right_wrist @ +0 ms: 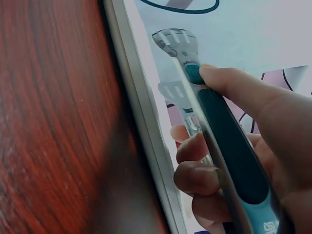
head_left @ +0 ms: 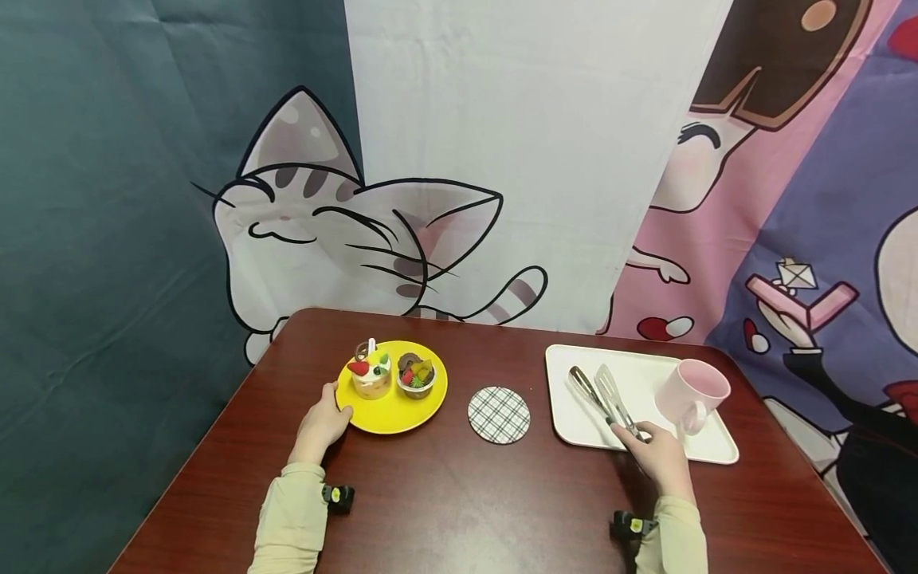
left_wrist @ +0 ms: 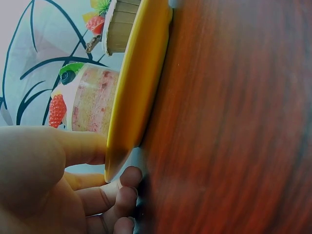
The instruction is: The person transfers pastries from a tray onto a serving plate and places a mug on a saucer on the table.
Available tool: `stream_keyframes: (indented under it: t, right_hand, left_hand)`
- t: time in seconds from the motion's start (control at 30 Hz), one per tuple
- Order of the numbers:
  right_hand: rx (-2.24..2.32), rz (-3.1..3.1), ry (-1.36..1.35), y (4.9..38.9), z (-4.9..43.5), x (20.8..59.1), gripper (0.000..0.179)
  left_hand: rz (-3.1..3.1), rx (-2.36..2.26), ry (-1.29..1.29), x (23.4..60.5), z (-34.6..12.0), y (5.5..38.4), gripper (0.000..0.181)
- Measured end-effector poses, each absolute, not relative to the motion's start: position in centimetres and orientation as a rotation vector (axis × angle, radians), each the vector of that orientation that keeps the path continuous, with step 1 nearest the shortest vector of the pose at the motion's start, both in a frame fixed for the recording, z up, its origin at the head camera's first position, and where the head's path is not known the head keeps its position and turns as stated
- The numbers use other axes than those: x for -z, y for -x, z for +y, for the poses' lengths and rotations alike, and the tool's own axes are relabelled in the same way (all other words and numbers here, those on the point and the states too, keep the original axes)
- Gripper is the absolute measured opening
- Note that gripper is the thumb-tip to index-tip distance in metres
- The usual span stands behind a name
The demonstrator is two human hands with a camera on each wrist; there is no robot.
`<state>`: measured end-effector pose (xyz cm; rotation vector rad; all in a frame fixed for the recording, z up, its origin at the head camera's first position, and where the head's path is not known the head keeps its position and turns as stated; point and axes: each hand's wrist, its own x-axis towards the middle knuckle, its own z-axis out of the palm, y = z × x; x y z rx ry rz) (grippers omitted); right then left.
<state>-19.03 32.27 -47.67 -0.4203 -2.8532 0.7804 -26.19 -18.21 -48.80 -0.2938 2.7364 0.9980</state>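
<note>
My left hand (head_left: 319, 429) pinches the near-left rim of a yellow plate (head_left: 387, 416), thumb on top and fingers beneath. On the plate stand a clear cup of layered cake (head_left: 371, 384) topped with berries and a smaller fruit-topped cupcake (head_left: 417, 386). In the left wrist view the plate's rim (left_wrist: 139, 87) sits low over the table. My right hand (head_left: 658, 456) grips metal tongs (right_wrist: 231, 141) by their dark green handle, thumb along one arm and fingers curled about the other. The tongs' spread, slotted tips point away over a white tray (head_left: 581, 357).
A pink mug (head_left: 690, 389) stands on the tray's right side, its handle toward me. Between plate and tray lies a round checked coaster (head_left: 499, 415). The brown table (head_left: 445, 502) ends at a printed cloth backdrop (head_left: 559, 159) behind.
</note>
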Motion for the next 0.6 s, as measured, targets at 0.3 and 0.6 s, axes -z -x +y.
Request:
stream_keyframes:
  t: [0.3, 0.6]
  right_hand:
    - [-0.776, -2.952, 0.420, 18.78, 32.49, 47.52, 0.056]
    - [-0.826, -3.009, 0.367, 18.60, 32.59, 47.24, 0.052]
  left_hand:
    - [2.753, -0.984, 0.279, 48.83, -18.27, 26.19, 0.060]
    - [2.744, -0.988, 0.286, 48.93, -18.20, 26.11, 0.060]
